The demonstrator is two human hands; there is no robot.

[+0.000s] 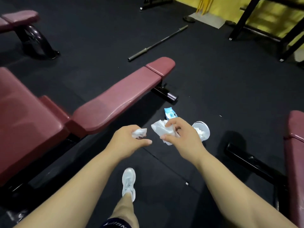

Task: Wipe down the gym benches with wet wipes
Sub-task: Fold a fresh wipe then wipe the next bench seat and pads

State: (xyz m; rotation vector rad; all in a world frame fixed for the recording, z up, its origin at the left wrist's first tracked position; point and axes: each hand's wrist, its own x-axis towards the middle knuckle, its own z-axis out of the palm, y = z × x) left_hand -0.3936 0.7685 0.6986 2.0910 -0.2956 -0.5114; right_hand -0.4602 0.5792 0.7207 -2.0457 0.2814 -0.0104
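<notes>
A maroon padded gym bench runs from the lower left toward the middle of the floor. My left hand grips a small crumpled white wipe just off the bench's near end. My right hand pinches a larger, partly unfolded white wipe beside it. Both hands hang above the floor, apart from the bench. A blue wet-wipe pack lies on the floor just beyond my right hand, partly hidden by it.
A white bin holding crumpled wipes stands on the black floor right of my right hand. Another maroon bench is at the right edge, a third at far left. A barbell lies beyond. My white shoe is below.
</notes>
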